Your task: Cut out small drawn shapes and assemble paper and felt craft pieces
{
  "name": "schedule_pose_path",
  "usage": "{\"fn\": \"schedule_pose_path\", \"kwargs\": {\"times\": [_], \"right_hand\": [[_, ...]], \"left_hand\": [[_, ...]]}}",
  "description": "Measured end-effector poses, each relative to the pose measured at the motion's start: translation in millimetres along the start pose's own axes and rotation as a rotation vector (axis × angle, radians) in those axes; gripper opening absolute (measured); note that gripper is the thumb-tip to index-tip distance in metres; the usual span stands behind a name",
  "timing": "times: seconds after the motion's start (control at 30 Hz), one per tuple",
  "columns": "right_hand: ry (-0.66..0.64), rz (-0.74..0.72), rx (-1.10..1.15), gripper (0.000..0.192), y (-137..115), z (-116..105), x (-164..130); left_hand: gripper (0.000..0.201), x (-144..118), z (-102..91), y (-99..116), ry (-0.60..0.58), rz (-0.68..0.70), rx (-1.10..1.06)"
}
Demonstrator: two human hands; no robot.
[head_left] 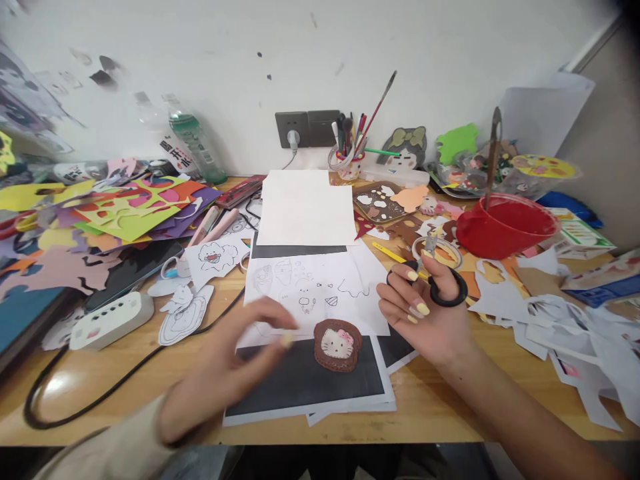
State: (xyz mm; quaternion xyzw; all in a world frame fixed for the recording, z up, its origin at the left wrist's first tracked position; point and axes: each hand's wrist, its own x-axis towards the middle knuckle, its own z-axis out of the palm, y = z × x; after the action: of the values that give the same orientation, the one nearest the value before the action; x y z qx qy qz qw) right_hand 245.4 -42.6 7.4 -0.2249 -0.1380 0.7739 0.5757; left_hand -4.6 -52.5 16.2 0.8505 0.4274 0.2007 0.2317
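Observation:
My right hand [425,307] holds a pair of scissors [449,288], with the thumb through one black loop and fingers at the other. Their short metal blades point away from me. My left hand [245,353] is blurred by motion, its thumb and fingers curved and slightly apart, over the dark sheet [300,383]. Just right of its fingertips lies a brown toast-shaped cutout with a white cat face and pink bow [337,345]. Behind it is a white sheet with line drawings [310,280]. Further back sits a blank white sheet [307,207].
Coloured paper scraps [135,207] pile up at left, near a white power strip [111,320] with a black cord. A red cup [505,227] stands at right beside white paper offcuts [565,340]. A pen holder [350,163] and bottles [197,143] stand by the wall.

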Motion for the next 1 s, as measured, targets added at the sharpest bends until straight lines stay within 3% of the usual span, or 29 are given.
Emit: {"fn": "schedule_pose_path", "kwargs": {"times": [0.2,0.33,0.5,0.63,0.83,0.9,1.0], "right_hand": [[0.007,0.013,-0.011,0.027,1.1,0.3,3.6],[0.007,0.013,-0.019,0.027,1.7,-0.3,4.5],[0.007,0.026,0.013,0.026,2.0,-0.3,3.6],[0.012,0.025,0.015,0.025,1.3,-0.1,3.3],[0.036,0.037,0.027,0.024,0.6,1.6,4.7],[0.038,0.044,0.038,0.024,0.7,1.7,4.9],[0.035,0.044,0.058,0.025,1.1,1.2,4.9]], "left_hand": [[0.068,21.2,57.6,0.5,-0.249,0.235,0.105],[0.062,21.5,65.0,-2.7,-0.296,0.259,0.133],[0.057,23.9,62.9,-2.1,-0.248,0.280,0.120],[0.056,27.5,42.7,-9.1,-0.104,0.235,0.179],[0.051,28.5,-22.6,-46.3,0.223,-0.141,0.431],[0.052,27.5,-39.2,-58.4,0.241,-0.214,0.572],[0.052,29.5,-52.2,-71.5,0.178,-0.256,0.681]]}}
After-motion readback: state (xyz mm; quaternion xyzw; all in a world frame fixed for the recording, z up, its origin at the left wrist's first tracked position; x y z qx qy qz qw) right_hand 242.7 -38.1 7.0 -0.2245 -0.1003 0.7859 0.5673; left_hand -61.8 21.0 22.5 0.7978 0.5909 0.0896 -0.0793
